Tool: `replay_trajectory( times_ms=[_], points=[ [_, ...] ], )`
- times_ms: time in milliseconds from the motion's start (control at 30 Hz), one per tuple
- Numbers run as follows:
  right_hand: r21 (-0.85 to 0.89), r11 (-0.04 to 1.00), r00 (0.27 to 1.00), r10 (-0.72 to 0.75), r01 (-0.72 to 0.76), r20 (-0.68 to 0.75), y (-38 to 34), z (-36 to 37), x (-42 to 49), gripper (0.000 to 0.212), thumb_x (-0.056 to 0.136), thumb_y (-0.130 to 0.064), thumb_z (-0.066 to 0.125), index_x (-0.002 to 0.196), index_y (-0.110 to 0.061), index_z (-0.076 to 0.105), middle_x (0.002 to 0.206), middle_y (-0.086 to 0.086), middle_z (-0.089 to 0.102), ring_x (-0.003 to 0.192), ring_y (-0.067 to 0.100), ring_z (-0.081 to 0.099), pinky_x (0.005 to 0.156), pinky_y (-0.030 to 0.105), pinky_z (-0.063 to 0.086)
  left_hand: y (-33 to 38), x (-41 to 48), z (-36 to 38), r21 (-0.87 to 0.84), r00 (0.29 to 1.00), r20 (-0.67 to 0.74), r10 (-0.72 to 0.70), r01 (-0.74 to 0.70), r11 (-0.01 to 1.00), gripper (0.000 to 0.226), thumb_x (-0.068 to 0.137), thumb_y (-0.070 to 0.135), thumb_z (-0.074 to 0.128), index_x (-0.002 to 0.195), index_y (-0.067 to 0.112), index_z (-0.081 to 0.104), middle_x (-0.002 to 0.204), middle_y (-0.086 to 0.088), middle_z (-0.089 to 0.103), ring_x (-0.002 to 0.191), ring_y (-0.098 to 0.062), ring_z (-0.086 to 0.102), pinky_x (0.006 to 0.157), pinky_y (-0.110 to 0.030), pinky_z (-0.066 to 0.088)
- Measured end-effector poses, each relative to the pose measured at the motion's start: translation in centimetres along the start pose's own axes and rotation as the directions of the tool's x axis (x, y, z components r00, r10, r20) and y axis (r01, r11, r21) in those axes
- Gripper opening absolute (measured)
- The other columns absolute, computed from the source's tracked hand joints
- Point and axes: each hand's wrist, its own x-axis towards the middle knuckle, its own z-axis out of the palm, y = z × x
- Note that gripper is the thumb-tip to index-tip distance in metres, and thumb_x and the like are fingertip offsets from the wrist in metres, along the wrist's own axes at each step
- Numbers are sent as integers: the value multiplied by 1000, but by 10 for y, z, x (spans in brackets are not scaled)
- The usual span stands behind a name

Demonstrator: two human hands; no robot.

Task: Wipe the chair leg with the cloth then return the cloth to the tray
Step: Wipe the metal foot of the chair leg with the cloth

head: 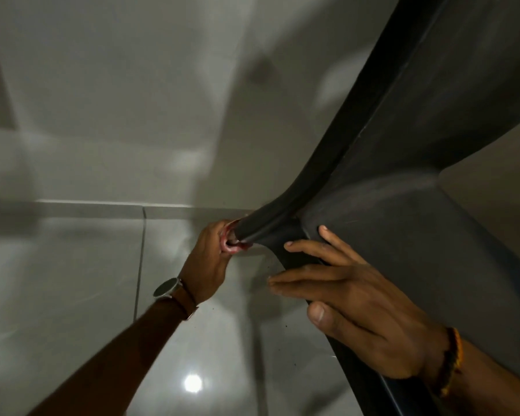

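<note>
A black plastic chair (403,205) fills the right side of the head view. Its leg (264,228) runs down and left toward the floor. My left hand (207,262) is wrapped around the low end of that leg with a pink-red cloth (233,246) bunched between palm and leg; only a small part of the cloth shows. My right hand (360,298) lies flat on the chair's edge beside the leg, fingers spread and thumb on the rim. No tray is in view.
Glossy grey floor tiles (72,295) meet a pale wall (117,85) at a skirting line. A ceiling light reflects on the floor (192,382). A watch sits on my left wrist (168,288), and a beaded band on my right wrist.
</note>
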Motion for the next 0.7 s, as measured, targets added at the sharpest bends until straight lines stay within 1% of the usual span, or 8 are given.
replay_trajectory(
  times_ms=[100,167,233,300,400,500,567,700],
  points=[
    [5,1000,1000,-10,10,-13,2,3,-2,49,107,-38,38,141,-26,69,145,-19,67,162,9,29,134,51,8,-45,5,5,-11,984,48,-172,173,985,21,102,35,61,123,32,59,114,9,69,104,-1,67,93,-28,55],
    [8,1000,1000,-13,14,-19,5,4,-2,48,107,-38,38,142,-26,69,146,-19,66,162,10,30,134,53,10,-78,11,11,0,969,61,-240,241,971,13,103,39,60,114,35,63,108,11,71,100,3,68,89,-31,57],
    [6,1000,1000,-13,13,-16,8,5,-3,48,107,-38,38,142,-25,69,146,-19,66,162,11,30,133,55,11,-110,19,18,4,942,98,-320,321,947,17,104,33,59,117,26,68,111,2,74,103,-8,71,94,-44,59],
    [6,1000,1000,-16,16,-16,9,6,-3,48,107,-38,38,143,-24,68,146,-18,67,162,11,30,134,56,10,-139,28,25,57,914,133,-384,380,923,21,105,22,57,123,16,67,120,-11,73,113,-29,69,105,-56,54],
    [4,1000,1000,-6,6,-10,9,6,-3,49,107,-37,38,142,-23,69,146,-17,67,162,11,30,134,55,9,-161,35,31,117,887,130,-442,429,896,23,106,25,56,126,14,61,124,-12,69,116,-35,66,106,-59,52],
    [7,1000,1000,-2,2,-10,6,4,-2,49,107,-37,38,142,-22,69,145,-15,68,162,11,30,134,55,9,-147,35,24,98,855,151,-497,487,868,30,103,11,53,132,12,59,131,-16,65,120,-39,63,107,-61,50],
    [11,1000,1000,5,-4,-9,3,4,-2,50,107,-37,37,142,-22,69,143,-14,69,162,12,30,134,53,8,-115,29,12,70,862,152,-483,478,875,34,99,4,52,129,15,64,124,-17,68,111,-42,65,98,-61,54],
    [-4,1000,1000,17,-17,5,1,3,0,52,108,-41,34,144,-24,67,147,-12,68,163,12,27,135,51,7,-26,4,-14,70,950,102,-295,289,955,31,104,12,52,130,19,66,122,-11,72,104,-31,67,95,-50,56]
  ],
)
